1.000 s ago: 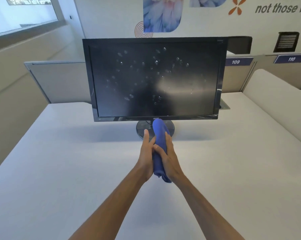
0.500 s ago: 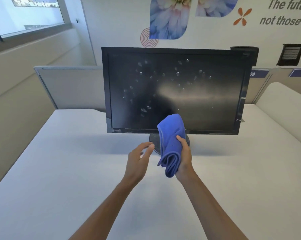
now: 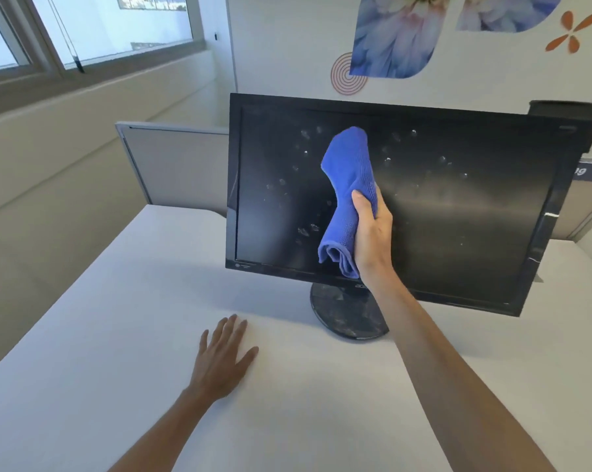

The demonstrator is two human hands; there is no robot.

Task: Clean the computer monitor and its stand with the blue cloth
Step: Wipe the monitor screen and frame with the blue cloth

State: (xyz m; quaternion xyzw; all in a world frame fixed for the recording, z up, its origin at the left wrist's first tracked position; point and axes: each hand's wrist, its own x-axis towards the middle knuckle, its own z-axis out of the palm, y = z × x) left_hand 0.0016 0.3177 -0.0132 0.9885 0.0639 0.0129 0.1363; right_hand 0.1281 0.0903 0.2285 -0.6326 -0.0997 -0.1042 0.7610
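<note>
Blue cloth [image 3: 350,185] up in front of the dark screen of the monitor [image 3: 465,212], bunched in the right hand [image 3: 373,233], thumb and fingers wrapped round its middle. Soft and light, floppy at both ends; probably best held in a fat wad so more of it meets the glass. Cannot tell if touching the screen yet. White spots all over the screen. Likely thin and easy to tip, so gentle rubbing. Left hand [image 3: 223,362] flat on the desk [image 3: 83,335], fingers spread, holding nothing, near the dusty round stand [image 3: 342,311] by the desk's far edge.
</note>
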